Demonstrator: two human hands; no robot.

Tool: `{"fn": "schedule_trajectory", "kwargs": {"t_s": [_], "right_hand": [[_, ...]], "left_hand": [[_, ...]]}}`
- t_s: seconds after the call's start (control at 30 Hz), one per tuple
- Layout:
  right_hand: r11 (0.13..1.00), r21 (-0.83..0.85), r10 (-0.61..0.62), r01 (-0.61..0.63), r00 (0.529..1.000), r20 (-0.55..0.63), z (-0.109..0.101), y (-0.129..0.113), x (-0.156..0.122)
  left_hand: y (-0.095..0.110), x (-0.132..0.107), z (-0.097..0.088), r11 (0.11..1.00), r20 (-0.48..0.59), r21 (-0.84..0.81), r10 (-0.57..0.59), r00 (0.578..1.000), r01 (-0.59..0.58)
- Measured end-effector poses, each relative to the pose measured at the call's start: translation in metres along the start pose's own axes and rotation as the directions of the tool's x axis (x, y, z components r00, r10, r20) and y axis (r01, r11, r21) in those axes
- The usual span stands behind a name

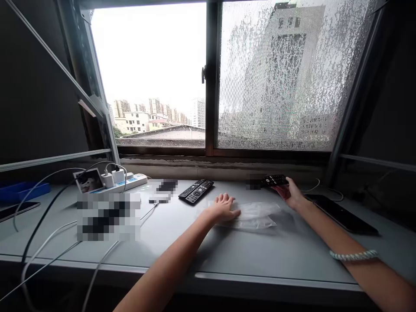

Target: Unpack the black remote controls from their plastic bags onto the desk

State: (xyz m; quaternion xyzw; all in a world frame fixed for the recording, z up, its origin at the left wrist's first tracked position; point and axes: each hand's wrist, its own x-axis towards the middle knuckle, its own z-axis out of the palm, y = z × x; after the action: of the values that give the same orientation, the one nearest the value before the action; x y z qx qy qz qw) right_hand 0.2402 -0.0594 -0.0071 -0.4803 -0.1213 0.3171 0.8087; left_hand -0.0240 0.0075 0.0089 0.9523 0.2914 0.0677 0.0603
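Observation:
My left hand (222, 208) lies palm down with fingers stretched out on the left end of a clear plastic bag (256, 215) spread flat on the grey desk (182, 242). My right hand (290, 193) reaches to the far right of the bag and grips a black remote control (275, 180) by its near end, just above the desk. Two more black remotes (196, 190) lie side by side beyond my left hand, close to the window sill.
A white power strip (128, 181) with plugged chargers and trailing cables sits at the back left. A dark phone (341, 213) lies at the right, another phone (17, 209) and a blue tray (22, 190) at far left. The window wall runs behind the desk.

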Motion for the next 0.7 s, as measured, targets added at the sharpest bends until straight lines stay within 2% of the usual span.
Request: {"fn": "schedule_trajectory", "kwargs": {"t_s": [0.1, 0.23, 0.3, 0.4, 0.47, 0.5, 0.57, 0.7], "right_hand": [[0.999, -0.012, 0.032, -0.031, 0.996, 0.08, 0.004, 0.0, -0.005], [0.996, -0.086, 0.045, -0.033, 0.988, 0.149, 0.009, 0.0, -0.013], [0.994, -0.102, 0.064, -0.047, 0.983, 0.174, 0.013, 0.0, -0.018], [0.992, -0.101, 0.099, -0.076, 0.966, 0.239, 0.019, 0.0, -0.027], [0.989, -0.11, 0.131, -0.103, 0.948, 0.291, 0.022, 0.0, -0.031], [0.986, -0.118, 0.147, -0.115, 0.938, 0.315, 0.023, 0.0, -0.032], [0.983, -0.127, 0.169, -0.132, 0.92, 0.354, 0.023, -0.001, -0.034], [0.984, -0.138, 0.161, -0.117, 0.914, 0.373, 0.02, -0.001, -0.033]], "left_hand": [[0.001, 0.002, 0.006, 0.999, -0.012, -0.027, -0.023, 1.0, 0.023], [0.006, 0.004, -0.001, 0.96, -0.178, -0.28, -0.082, 0.981, 0.03], [0.009, 0.006, -0.005, 0.888, -0.179, -0.459, -0.122, 0.976, 0.027], [0.011, 0.011, -0.006, 0.702, -0.13, -0.711, -0.086, 0.988, -0.033], [0.011, 0.014, -0.005, 0.59, -0.138, -0.803, -0.053, 0.989, -0.08], [0.01, 0.015, -0.005, 0.564, -0.148, -0.821, -0.059, 0.987, -0.09], [0.007, 0.017, -0.006, 0.571, -0.162, -0.818, -0.114, 0.98, -0.069], [0.001, 0.018, -0.014, 0.736, -0.146, -0.66, -0.321, 0.936, 0.149]]}}
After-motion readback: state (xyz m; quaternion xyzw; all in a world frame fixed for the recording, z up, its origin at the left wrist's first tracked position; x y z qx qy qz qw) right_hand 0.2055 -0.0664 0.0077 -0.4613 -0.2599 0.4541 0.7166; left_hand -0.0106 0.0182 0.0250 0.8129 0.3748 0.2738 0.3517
